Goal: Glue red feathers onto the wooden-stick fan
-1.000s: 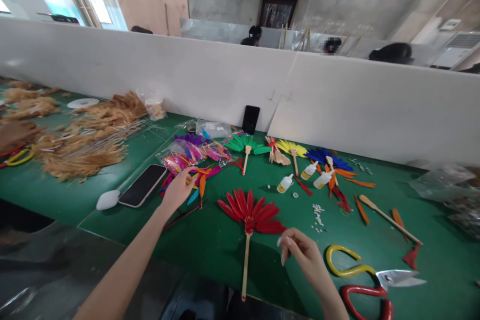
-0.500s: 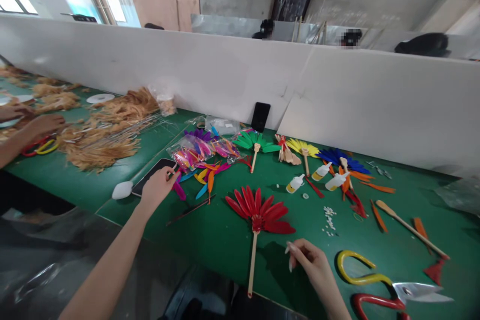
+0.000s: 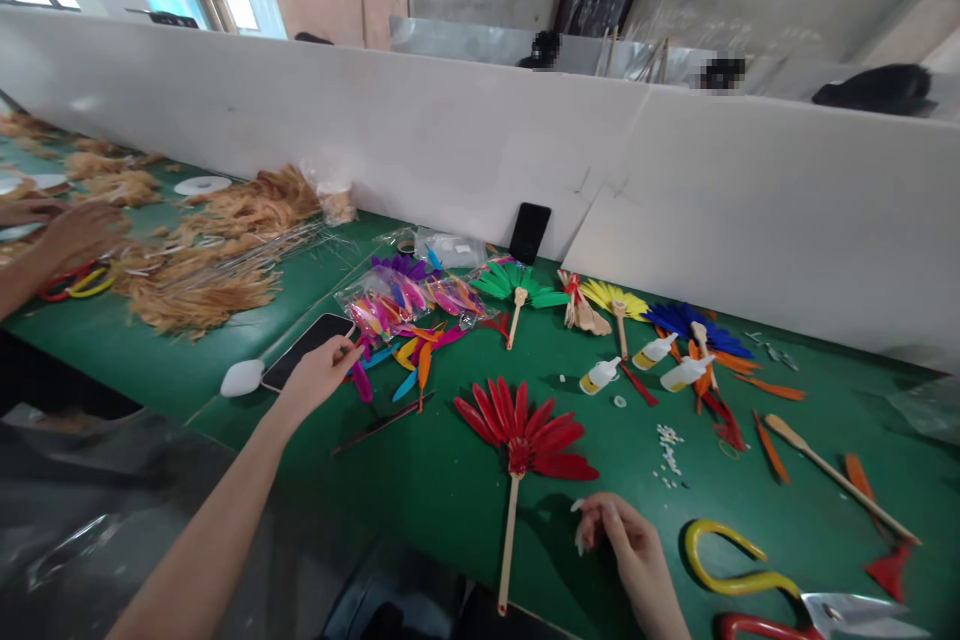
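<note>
My left hand (image 3: 319, 378) reaches over the near right corner of a dark tablet-like device (image 3: 296, 352). Its fingers are bent together at the edge of a pile of coloured feathers (image 3: 405, 355); what lies between them, if anything, is hidden. A fan of red feathers (image 3: 525, 430) on a wooden stick lies in front of me. Just right of its stick, my right hand (image 3: 626, 555) hovers with loosely curled fingers, the tips apart and nothing visible in them. Big scissors (image 3: 739, 585) with yellow and red handles lie right of that hand.
Green (image 3: 514, 295), yellow (image 3: 619, 305) and blue feather fans (image 3: 697, 330) lie farther back, with glue bottles (image 3: 600, 376) and small white beads (image 3: 669, 455) nearer. A black phone (image 3: 529, 232) leans on the white partition (image 3: 465, 140). At left, another person's hands (image 3: 79, 235) work by tan fibres (image 3: 195, 295).
The view has shifted slightly, so things on the right appear a little farther right. Both hands keep nearly the same places, and the red fan has stayed put.
</note>
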The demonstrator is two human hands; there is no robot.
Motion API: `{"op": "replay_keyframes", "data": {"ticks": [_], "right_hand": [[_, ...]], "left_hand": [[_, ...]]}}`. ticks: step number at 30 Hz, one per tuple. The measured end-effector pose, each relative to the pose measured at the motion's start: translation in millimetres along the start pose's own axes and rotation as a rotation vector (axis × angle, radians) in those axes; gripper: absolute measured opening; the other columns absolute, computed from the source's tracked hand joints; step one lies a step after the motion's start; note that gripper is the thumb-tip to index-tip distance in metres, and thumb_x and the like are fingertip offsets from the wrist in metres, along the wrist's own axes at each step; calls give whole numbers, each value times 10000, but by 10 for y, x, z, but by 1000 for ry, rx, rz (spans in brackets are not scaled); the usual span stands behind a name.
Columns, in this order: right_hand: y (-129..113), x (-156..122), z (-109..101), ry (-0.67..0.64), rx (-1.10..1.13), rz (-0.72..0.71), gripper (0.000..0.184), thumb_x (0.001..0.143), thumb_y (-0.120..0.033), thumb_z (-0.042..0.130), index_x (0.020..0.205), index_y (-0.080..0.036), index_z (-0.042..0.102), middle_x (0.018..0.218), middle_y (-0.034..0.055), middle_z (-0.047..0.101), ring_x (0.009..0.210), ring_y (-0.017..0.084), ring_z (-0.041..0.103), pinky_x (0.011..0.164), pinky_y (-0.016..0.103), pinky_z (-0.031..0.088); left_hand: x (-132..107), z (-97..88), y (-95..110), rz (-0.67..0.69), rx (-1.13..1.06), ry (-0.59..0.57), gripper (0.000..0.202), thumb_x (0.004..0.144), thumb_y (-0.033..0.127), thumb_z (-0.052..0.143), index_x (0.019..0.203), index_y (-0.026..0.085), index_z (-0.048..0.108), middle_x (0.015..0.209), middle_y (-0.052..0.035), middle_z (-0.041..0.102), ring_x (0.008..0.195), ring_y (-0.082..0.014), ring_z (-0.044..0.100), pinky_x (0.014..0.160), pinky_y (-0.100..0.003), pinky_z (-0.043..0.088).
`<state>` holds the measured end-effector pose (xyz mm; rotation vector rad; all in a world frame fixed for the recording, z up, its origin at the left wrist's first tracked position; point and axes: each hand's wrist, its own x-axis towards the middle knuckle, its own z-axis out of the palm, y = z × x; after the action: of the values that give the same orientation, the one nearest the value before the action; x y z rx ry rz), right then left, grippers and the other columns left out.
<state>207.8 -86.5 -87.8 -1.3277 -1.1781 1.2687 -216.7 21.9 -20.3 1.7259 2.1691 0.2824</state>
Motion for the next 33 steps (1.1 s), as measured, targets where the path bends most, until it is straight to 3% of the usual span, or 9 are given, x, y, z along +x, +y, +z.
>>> {"op": "replay_keyframes", "data": {"ticks": [3,5,13,22,27,33], "right_hand": [[12,-2,6,9,-26,2,451,791,-608,549,731,-177,666,488,36,583,451,162,531,469,267,439],[30,-1,8,17,-51,3,449,795,-603,546,733,-176,670,489,35,579,454,164,529,469,269,437],[69,-6,9,35,-77,13,438,789,-593,563,753,-171,677,520,37,586,475,156,529,471,258,431],[57,-3,30,10,-44,7,423,807,-570,561,762,-161,663,528,29,583,480,149,527,491,255,429],[62,-1,39,10,-48,-1,429,812,-570,555,762,-157,660,539,28,583,488,142,526,493,245,431],[42,-11,49,15,-38,-3,448,796,-589,564,747,-153,653,536,24,581,484,132,525,488,231,430]], "left_hand": [[-116,36,47,-89,202,-44,476,868,557,355,683,180,580,661,-76,632,674,-246,636,564,-280,399],[-169,112,131,-104,270,-57,484,874,542,363,630,173,559,686,-103,638,721,-268,645,588,-294,413],[-184,321,381,-40,311,-80,180,818,264,457,760,164,595,818,-105,658,788,-257,649,638,-302,434],[-186,138,419,100,248,-35,147,825,242,443,727,183,536,792,-66,629,695,-204,610,556,-265,349],[-63,124,600,207,186,31,174,867,281,421,853,176,560,925,-84,636,782,-211,614,617,-266,377],[352,40,861,235,15,-1,313,904,435,431,919,174,604,849,-69,662,822,-233,637,667,-274,425]]}}
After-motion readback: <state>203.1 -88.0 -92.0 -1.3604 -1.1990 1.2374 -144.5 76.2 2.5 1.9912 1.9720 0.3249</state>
